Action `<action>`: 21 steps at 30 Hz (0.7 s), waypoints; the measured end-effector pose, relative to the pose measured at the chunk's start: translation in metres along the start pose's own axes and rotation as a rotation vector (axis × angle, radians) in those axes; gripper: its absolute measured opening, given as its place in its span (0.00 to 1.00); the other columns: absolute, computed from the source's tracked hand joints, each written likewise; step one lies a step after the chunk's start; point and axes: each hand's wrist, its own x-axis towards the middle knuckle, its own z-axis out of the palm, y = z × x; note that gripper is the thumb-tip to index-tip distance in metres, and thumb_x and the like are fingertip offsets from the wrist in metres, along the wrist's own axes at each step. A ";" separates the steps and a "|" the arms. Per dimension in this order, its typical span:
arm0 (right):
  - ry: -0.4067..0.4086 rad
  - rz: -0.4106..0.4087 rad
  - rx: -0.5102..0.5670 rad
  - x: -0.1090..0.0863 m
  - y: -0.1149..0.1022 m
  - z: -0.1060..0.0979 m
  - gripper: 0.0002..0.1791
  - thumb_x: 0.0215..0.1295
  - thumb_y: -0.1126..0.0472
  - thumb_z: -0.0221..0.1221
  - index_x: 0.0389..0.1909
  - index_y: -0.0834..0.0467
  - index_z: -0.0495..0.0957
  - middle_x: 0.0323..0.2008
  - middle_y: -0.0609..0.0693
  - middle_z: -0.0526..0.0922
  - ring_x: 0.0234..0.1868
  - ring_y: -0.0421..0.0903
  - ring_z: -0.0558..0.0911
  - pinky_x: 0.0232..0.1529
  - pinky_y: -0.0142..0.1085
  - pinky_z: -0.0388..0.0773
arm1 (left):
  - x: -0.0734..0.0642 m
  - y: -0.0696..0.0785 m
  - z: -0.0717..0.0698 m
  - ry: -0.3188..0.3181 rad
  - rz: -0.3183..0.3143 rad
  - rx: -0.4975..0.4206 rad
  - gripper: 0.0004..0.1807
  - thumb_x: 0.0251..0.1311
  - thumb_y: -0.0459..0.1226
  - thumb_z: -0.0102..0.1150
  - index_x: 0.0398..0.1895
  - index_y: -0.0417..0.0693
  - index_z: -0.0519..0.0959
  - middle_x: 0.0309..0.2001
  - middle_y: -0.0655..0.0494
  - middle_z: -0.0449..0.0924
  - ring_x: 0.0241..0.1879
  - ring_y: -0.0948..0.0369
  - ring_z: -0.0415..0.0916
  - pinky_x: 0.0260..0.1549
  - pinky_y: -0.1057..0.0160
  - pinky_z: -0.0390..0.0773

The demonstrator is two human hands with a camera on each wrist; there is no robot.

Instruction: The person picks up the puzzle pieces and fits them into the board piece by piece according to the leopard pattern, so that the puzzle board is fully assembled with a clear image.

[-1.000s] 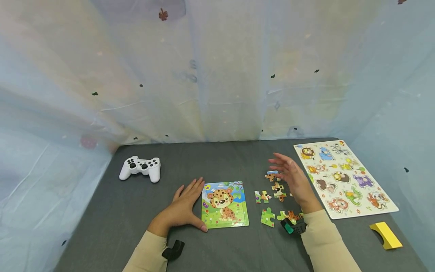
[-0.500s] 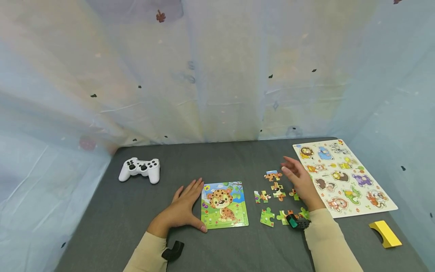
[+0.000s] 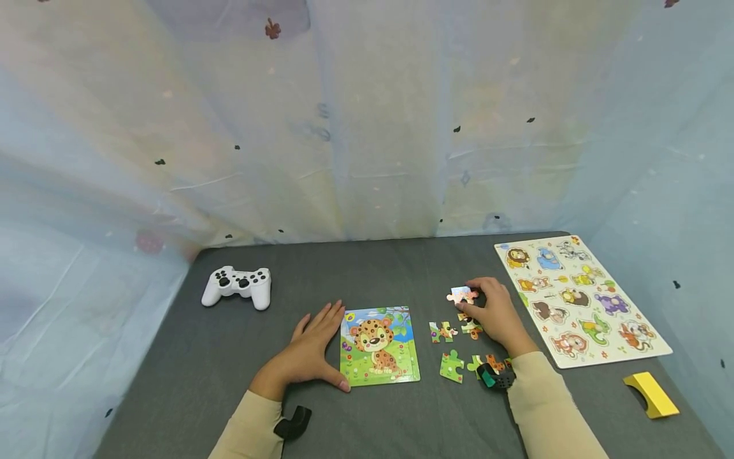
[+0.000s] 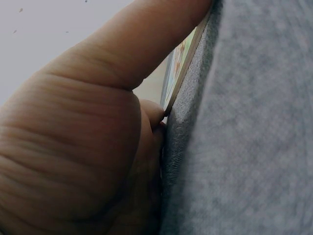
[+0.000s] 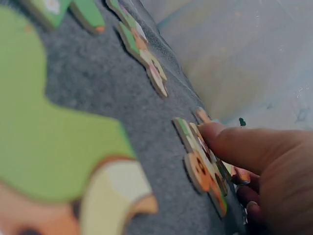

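Observation:
My left hand [image 3: 309, 349] lies flat, fingers straight and thumb spread, along the left edge of a square leopard puzzle [image 3: 378, 347]. In the left wrist view the thumb crosses in front of the puzzle's edge [image 4: 178, 73]. Thumb and fingertips of my right hand [image 3: 500, 315] pinch a jigsaw piece [image 3: 461, 294], blue-topped and glinting with light, at the far end of the loose pieces. Just below it a face piece [image 3: 470, 326] is partly hidden by the thumb. Another piece [image 3: 443, 331] lies to its left.
Nearer the front lie a green piece [image 3: 452, 366] and several others, partly behind the right wrist camera [image 3: 496, 377]. An animal board [image 3: 579, 299] lies at the right, a yellow arch block [image 3: 651, 396] in front of it. A white game controller [image 3: 237, 285] sits back left.
My right hand has drawn back toward the animal board, then come in left and closed its thumb and fingers on the far jigsaw piece. The left hand has stayed in place.

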 end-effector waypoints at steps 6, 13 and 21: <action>0.069 0.027 0.111 -0.002 -0.003 -0.001 0.19 0.76 0.63 0.70 0.63 0.62 0.81 0.50 0.57 0.82 0.56 0.60 0.80 0.58 0.60 0.76 | 0.000 -0.001 0.001 0.001 -0.004 0.010 0.86 0.35 0.69 0.88 0.91 0.45 0.44 0.89 0.50 0.38 0.87 0.49 0.32 0.77 0.33 0.29; 0.127 0.021 0.115 -0.004 -0.013 -0.003 0.13 0.77 0.66 0.68 0.59 0.60 0.84 0.44 0.52 0.84 0.44 0.50 0.83 0.44 0.42 0.81 | -0.001 -0.001 0.002 0.001 -0.003 0.014 0.86 0.34 0.68 0.88 0.91 0.46 0.44 0.89 0.52 0.37 0.87 0.51 0.32 0.77 0.34 0.30; 0.128 0.017 0.167 -0.005 -0.039 -0.008 0.12 0.79 0.57 0.69 0.56 0.57 0.85 0.40 0.51 0.85 0.35 0.51 0.84 0.32 0.39 0.80 | -0.001 -0.003 0.002 -0.001 -0.006 0.024 0.87 0.34 0.70 0.87 0.91 0.48 0.42 0.89 0.54 0.35 0.87 0.53 0.30 0.77 0.35 0.29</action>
